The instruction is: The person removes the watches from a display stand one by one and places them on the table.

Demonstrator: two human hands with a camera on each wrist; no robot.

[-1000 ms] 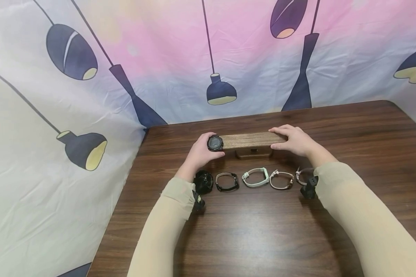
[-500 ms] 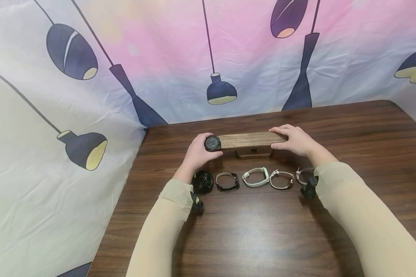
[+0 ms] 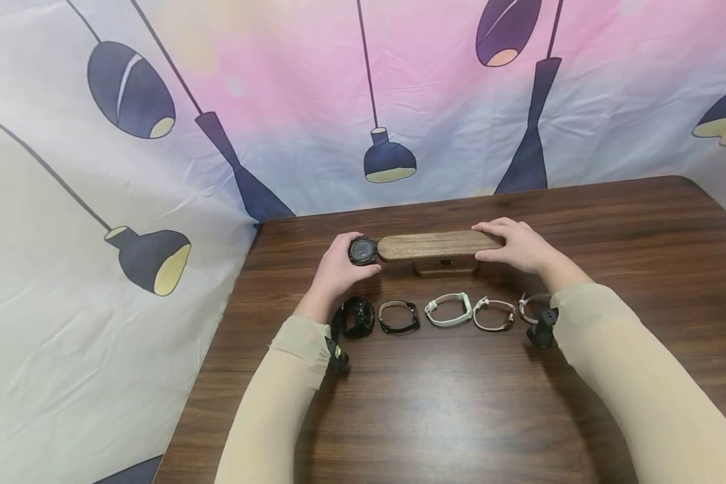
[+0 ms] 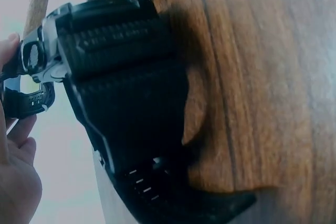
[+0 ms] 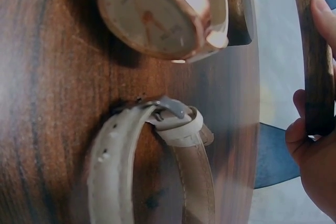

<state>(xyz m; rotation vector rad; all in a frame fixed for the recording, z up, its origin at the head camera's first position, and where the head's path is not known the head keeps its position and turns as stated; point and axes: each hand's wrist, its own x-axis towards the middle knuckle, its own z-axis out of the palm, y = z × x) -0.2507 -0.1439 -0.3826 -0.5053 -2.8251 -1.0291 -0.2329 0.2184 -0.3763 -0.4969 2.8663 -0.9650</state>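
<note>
Left hand (image 3: 337, 271): fingers curled round a black round-faced sports watch (image 3: 362, 251), held just off the left end of the brown wooden bar stand (image 3: 429, 246), close to it; can't tell if they touch. In the left wrist view the fingertips (image 4: 9, 51) pinch the watch's strap next to its buckle.

Right hand (image 3: 516, 246): fingers and thumb wrapped over the bar's right end, thumb on the front face. Right wrist view shows the thumb (image 5: 298, 129) under the bar (image 5: 314, 61) and a fingertip on top.

The stand sits on its small wooden base (image 3: 444, 268), mid-desk toward the far edge of the dark wood desk (image 3: 611, 222).

Row of watches on the desk just nearer than the stand, left to right: black chunky watch (image 3: 355, 316), black-and-tan strap watch (image 3: 398, 316), pale mint strap watch (image 3: 448, 309), rose-gold watch with cream dial (image 3: 493, 314), white leather strap watch (image 3: 529, 306) partly behind the right sleeve.

Dial print on the rose-gold watch (image 5: 152, 19) is too blurred to read. No other legible writing.
</note>
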